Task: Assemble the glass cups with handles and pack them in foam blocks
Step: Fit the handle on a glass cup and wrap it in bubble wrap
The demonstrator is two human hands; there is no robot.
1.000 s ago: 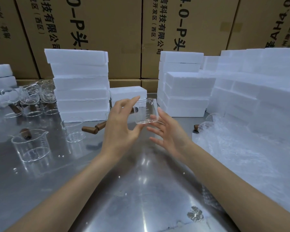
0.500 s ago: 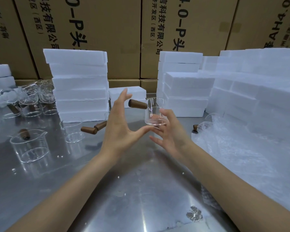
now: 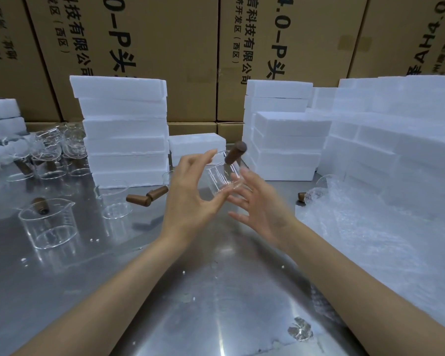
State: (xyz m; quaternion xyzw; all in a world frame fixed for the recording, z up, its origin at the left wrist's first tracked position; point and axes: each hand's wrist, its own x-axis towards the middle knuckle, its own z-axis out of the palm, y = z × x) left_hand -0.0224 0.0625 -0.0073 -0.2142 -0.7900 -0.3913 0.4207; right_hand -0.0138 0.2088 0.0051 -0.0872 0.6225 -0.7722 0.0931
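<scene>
Behind our shiny metal table point(image 3: 216, 291) stood brown boxes point(image 3: 165, 47). We held the glass cup point(image 3: 220, 179) up between our left hand point(image 3: 190, 199) and right hand point(image 3: 260, 204), fingers spread. It was tipped, its brown handle point(image 3: 235, 152) pointing up. Foam blocks point(image 3: 125, 129) stood behind; loose handles point(image 3: 147, 197) lay left.

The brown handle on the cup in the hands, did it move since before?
Yes. The brown handle swung from left of the glass cup to up and right, toward the right foam stack.
</scene>
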